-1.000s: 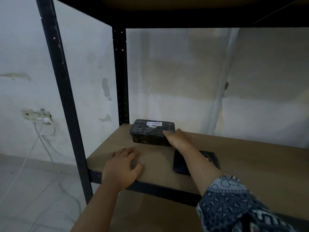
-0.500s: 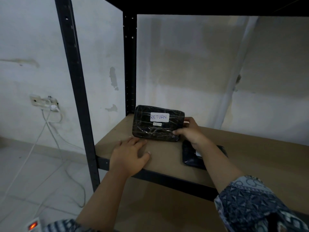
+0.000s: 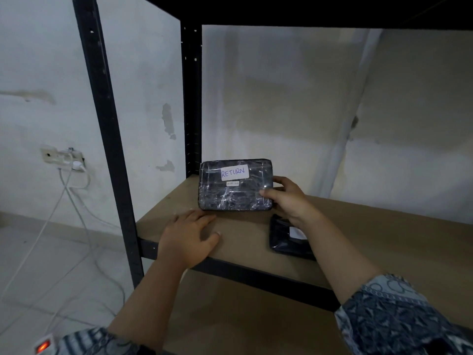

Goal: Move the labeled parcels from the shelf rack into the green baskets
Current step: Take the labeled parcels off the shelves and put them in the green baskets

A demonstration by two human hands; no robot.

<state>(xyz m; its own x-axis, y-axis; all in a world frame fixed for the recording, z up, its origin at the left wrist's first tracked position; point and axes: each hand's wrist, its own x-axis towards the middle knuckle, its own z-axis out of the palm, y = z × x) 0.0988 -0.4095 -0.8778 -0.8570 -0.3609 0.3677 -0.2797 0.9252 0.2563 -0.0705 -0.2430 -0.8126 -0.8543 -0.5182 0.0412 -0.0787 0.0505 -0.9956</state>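
Note:
A black plastic-wrapped parcel (image 3: 234,185) with a white label reading RETURN stands tilted up on its lower edge at the back left of the brown shelf board (image 3: 384,226). My right hand (image 3: 288,198) grips its right end, thumb on the front face. Flat on the board near the front edge rests my left hand (image 3: 190,238), fingers spread, just below the parcel and holding nothing. A second flat black parcel (image 3: 284,238) with a white label lies on the board, partly hidden under my right forearm. No green basket is in view.
Black steel uprights (image 3: 106,139) stand at the rack's left, and a dark upper shelf (image 3: 307,11) spans overhead. A lower brown shelf (image 3: 243,316) lies beneath. A wall socket (image 3: 64,158) with white cables sits at left, and a power strip with a red light (image 3: 42,345) is on the tiled floor.
My right hand has tipped the parcel from lying flat up onto its edge, so its RETURN label now faces me. My left hand has stayed on the shelf board.

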